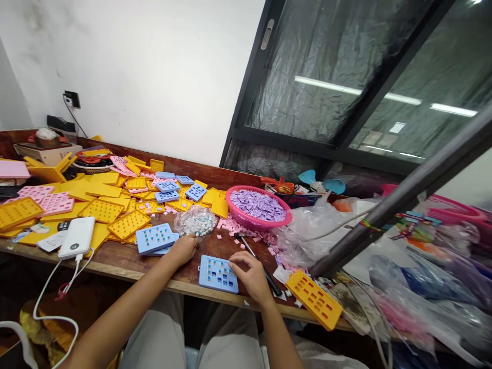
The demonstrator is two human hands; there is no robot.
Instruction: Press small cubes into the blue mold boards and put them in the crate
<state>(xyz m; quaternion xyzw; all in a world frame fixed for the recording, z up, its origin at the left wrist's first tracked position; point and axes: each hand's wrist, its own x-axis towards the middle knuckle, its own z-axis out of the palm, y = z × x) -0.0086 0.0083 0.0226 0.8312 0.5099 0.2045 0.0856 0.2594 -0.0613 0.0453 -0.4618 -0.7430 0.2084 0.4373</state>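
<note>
Well, the right hand [251, 275] hangs curled over a blue plastic plate [209, 271], fingertips at its edge (whether they pinch anything tiny, I cannot tell), while the left hand [183, 249] sits loosely curled just beside a stack of blue plates [154, 239]. Loose pink bits [234, 225] lie ahead of the right hand on the worn wooden tabletop [115, 261] — a careless wrist could scatter them. The thin metal tool [258, 261] by the right hand could roll, and the crinkly clear bag [196, 221] could spill if snagged.
</note>
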